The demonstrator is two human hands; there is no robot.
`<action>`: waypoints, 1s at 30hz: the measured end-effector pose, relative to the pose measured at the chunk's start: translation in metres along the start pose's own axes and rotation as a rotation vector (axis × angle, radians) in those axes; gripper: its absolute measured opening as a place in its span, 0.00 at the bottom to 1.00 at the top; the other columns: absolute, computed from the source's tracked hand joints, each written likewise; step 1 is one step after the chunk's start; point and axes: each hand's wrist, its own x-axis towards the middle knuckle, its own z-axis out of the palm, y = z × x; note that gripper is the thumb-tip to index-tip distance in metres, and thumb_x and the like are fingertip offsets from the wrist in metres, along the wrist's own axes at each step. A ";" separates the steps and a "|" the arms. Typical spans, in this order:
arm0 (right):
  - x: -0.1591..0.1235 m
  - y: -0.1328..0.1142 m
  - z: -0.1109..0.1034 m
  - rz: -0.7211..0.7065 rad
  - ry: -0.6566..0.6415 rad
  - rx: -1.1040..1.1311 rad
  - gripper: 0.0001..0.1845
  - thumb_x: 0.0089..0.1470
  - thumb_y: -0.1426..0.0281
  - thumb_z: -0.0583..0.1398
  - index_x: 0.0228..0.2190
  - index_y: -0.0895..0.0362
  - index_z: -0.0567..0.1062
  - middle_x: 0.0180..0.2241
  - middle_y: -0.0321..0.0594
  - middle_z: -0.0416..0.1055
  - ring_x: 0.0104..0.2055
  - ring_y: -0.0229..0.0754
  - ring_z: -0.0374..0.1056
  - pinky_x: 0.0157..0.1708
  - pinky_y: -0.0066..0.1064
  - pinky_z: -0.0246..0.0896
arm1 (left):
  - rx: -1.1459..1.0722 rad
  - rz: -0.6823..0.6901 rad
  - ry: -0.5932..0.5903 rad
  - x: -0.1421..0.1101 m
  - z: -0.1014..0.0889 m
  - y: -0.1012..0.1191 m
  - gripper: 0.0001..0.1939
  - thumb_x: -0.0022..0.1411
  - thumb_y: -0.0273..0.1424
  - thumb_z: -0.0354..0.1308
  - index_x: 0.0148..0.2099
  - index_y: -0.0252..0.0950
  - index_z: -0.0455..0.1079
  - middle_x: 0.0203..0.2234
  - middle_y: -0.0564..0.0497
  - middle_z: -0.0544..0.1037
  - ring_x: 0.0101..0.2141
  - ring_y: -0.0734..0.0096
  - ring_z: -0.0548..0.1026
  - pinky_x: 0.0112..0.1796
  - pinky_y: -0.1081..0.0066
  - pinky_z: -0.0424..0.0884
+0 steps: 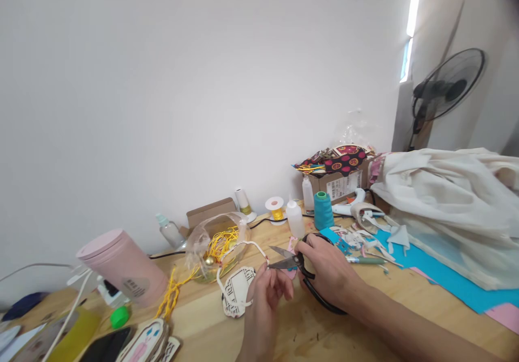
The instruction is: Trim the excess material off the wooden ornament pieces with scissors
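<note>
My right hand [324,267] grips a pair of black-handled scissors [298,262], their blades parted and pointing left. The blade tips reach a white cord [249,245] right at the fingertips of my left hand [270,289]. Those fingers are pinched on the cord, which loops up and to the left. Behind my left wrist lies a flat off-white piece with dark lattice patterns [237,292], partly hidden by the hand; the cord runs across it.
A pink tumbler [130,267], a green cap [119,317] and a plastic bag with yellow cords [223,240] are at left. White bottles [294,219] and a teal thread cone [323,212] stand behind the hands. White cloth [446,205] and blue sheets [450,275] lie at right.
</note>
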 end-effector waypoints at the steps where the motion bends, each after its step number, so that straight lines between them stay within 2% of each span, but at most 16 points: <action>1: 0.000 0.000 0.001 0.004 -0.005 -0.009 0.16 0.43 0.73 0.56 0.38 0.53 0.67 0.32 0.37 0.63 0.34 0.40 0.60 0.29 0.27 0.49 | -0.021 -0.004 -0.002 0.000 0.000 0.000 0.18 0.60 0.33 0.42 0.21 0.36 0.62 0.15 0.54 0.68 0.22 0.72 0.64 0.30 0.71 0.60; 7: 0.004 0.004 0.000 0.076 -0.039 -0.155 0.13 0.44 0.75 0.54 0.35 0.53 0.68 0.31 0.38 0.63 0.31 0.39 0.61 0.25 0.27 0.45 | -0.158 -0.095 0.064 -0.002 0.008 -0.001 0.10 0.54 0.32 0.51 0.22 0.35 0.64 0.17 0.53 0.72 0.24 0.72 0.67 0.29 0.72 0.62; 12: 0.011 0.021 -0.015 0.267 -0.001 -0.248 0.11 0.46 0.71 0.54 0.36 0.54 0.67 0.32 0.41 0.64 0.30 0.40 0.63 0.24 0.28 0.44 | -0.216 -0.170 -0.072 -0.010 0.022 -0.004 0.11 0.52 0.36 0.54 0.23 0.35 0.66 0.15 0.52 0.73 0.22 0.72 0.68 0.28 0.71 0.63; 13: 0.011 0.022 -0.017 0.260 0.014 -0.251 0.11 0.47 0.70 0.54 0.36 0.53 0.67 0.34 0.40 0.63 0.32 0.41 0.63 0.24 0.28 0.44 | -0.220 -0.184 -0.071 -0.010 0.023 -0.003 0.11 0.52 0.36 0.54 0.23 0.35 0.66 0.15 0.52 0.73 0.22 0.72 0.68 0.28 0.71 0.63; 17: 0.007 0.010 -0.011 0.080 0.009 -0.139 0.09 0.46 0.70 0.54 0.34 0.52 0.67 0.33 0.37 0.63 0.31 0.39 0.63 0.24 0.27 0.45 | -0.190 -0.116 0.042 -0.004 0.014 0.003 0.14 0.56 0.34 0.48 0.22 0.35 0.65 0.18 0.53 0.71 0.24 0.72 0.67 0.33 0.70 0.63; 19: 0.004 0.004 -0.006 0.025 -0.018 -0.095 0.12 0.45 0.71 0.55 0.35 0.52 0.67 0.32 0.36 0.63 0.31 0.39 0.62 0.24 0.27 0.45 | -0.193 -0.087 0.035 -0.002 0.009 0.005 0.14 0.57 0.32 0.46 0.23 0.35 0.64 0.19 0.52 0.71 0.27 0.70 0.68 0.35 0.68 0.63; 22: 0.001 0.002 -0.001 0.005 -0.040 -0.070 0.14 0.44 0.71 0.55 0.37 0.52 0.67 0.32 0.37 0.64 0.31 0.39 0.62 0.25 0.27 0.45 | -0.170 -0.088 0.013 -0.001 0.006 0.005 0.15 0.59 0.31 0.44 0.23 0.34 0.65 0.19 0.51 0.71 0.28 0.69 0.68 0.36 0.68 0.63; 26: 0.001 0.003 -0.002 0.000 -0.057 -0.061 0.12 0.44 0.72 0.55 0.35 0.52 0.68 0.31 0.37 0.64 0.33 0.39 0.62 0.26 0.27 0.46 | -0.105 -0.064 -0.030 -0.004 0.009 0.002 0.17 0.60 0.31 0.42 0.24 0.33 0.66 0.21 0.50 0.71 0.30 0.68 0.69 0.36 0.68 0.63; 30: 0.002 0.001 -0.003 0.009 -0.091 -0.058 0.11 0.44 0.72 0.55 0.34 0.52 0.69 0.31 0.37 0.64 0.33 0.40 0.63 0.27 0.27 0.47 | -0.091 -0.068 -0.038 -0.004 0.009 0.000 0.16 0.59 0.33 0.44 0.24 0.33 0.66 0.20 0.51 0.71 0.29 0.69 0.68 0.36 0.69 0.64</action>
